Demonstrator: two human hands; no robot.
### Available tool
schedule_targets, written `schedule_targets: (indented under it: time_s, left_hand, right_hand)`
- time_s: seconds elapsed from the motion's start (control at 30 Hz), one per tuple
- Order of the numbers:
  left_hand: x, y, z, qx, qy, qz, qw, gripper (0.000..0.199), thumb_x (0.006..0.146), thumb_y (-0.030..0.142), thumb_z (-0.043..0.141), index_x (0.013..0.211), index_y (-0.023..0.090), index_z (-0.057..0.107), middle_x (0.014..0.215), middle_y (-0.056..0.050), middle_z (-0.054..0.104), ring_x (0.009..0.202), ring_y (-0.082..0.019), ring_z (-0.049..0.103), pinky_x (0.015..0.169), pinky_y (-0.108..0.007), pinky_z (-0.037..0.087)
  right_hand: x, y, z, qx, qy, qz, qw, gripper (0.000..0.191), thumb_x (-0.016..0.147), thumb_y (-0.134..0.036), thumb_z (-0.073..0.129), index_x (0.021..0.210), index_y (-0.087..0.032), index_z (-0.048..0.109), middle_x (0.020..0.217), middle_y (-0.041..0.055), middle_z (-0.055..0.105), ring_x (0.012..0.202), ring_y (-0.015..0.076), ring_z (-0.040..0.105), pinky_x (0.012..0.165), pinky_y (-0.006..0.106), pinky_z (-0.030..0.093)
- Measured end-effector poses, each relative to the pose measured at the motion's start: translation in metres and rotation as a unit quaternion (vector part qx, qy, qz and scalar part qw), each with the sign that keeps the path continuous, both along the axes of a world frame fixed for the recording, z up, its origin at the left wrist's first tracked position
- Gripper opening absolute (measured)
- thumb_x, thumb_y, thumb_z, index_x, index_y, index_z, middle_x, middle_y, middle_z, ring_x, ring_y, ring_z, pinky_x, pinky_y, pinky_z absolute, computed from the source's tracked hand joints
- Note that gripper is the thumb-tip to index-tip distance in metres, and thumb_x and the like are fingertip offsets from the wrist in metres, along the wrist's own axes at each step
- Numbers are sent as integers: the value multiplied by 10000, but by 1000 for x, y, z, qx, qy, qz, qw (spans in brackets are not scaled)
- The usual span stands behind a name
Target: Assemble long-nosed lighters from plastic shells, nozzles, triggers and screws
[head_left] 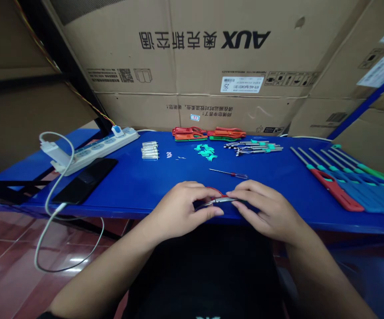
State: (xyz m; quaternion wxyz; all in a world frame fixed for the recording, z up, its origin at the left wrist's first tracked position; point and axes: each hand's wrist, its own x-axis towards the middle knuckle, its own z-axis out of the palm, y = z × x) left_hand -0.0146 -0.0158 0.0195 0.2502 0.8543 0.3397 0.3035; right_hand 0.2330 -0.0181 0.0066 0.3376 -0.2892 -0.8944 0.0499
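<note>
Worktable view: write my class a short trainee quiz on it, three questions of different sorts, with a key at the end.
1. True or false: the screwdriver lies on the blue table, beyond the partly red piece held by the left hand and right hand.

2. Where on the table is the black phone, seen from the person's side?
A) Left
B) Middle
C) Right

3. Fill in the colour: in the row of long-necked tools, the handle nearest the right hand is ____.

Key: 1 true; 2 A; 3 red.
</note>
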Motion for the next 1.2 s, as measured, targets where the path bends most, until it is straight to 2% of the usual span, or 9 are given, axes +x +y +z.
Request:
schedule_targets:
  time_s: [0.07,0.13,0.23,0.37,0.5,0.73,0.9,1.07,1.2]
  left_hand:
    - [-4,-1,0,-52,-1,-25,998,421,876,406,729,1260,246,666,970,-5,747,868,-161,684,797,-274,510]
    - [-7,-1,-1,-80,-8,-31,996,412,911,356,688,1308,261,631,981,4,754,876,-154,694,811,-269,514]
    - [-10,-1,-3,-87,-31,-11,996,333,947,287,624,1277,254,647,959,10,753,857,-138,694,794,-251,514]
    - [-10,0,-3,-89,-63,-3,994,275,926,324,664,1176,213,689,837,16,720,745,-111,665,718,-222,511]
    - [-8,2,-2,-25,-72,8,997,161,918,306,681,1018,198,746,863,-5,724,751,-102,658,683,-209,498]
    - [-7,0,-5,100,-96,-11,990,120,908,225,683,991,180,758,818,-35,742,717,-131,623,686,-275,492]
    - [-5,0,-4,134,-113,-10,984,94,884,197,707,954,180,766,779,-26,728,702,-125,611,699,-282,497]
    - [-5,-2,-2,175,-93,-6,980,98,885,196,705,957,177,768,728,-19,683,700,-131,584,693,-291,481]
    - [-6,-3,-4,188,-69,0,980,106,890,194,697,974,172,758,763,-25,691,731,-141,585,719,-305,463]
  right_hand:
    - [1,-2,3,9,12,2,1000,257,929,-115,589,1170,-173,653,1045,84,670,956,172,649,817,307,556]
    - [3,-4,6,10,17,0,1000,270,926,-106,584,1178,-175,650,1051,80,679,955,170,654,817,304,556]
    - [4,-5,9,10,10,-1,1000,287,930,-94,564,1194,-168,647,1046,76,692,936,162,662,801,294,556]
    - [4,-4,8,27,1,-10,1000,280,923,-97,576,1183,-152,662,1025,80,703,912,170,671,773,304,562]
    - [1,-6,6,63,-1,-31,998,264,905,-95,611,1150,-156,687,1021,85,708,925,188,671,792,335,567]
    - [0,-21,10,117,-48,-67,990,306,902,-106,608,1197,-172,661,1050,95,720,926,215,674,771,363,563]
    - [2,-28,11,125,-67,-71,987,362,881,-84,616,1234,-158,641,1077,108,718,933,234,669,774,382,547]
    - [1,-32,12,131,-70,-68,987,407,859,-58,632,1256,-150,627,1080,105,719,928,234,654,784,392,537]
    - [-1,-30,11,128,-60,-74,987,382,863,-64,626,1237,-146,638,1064,110,717,916,235,652,777,391,536]
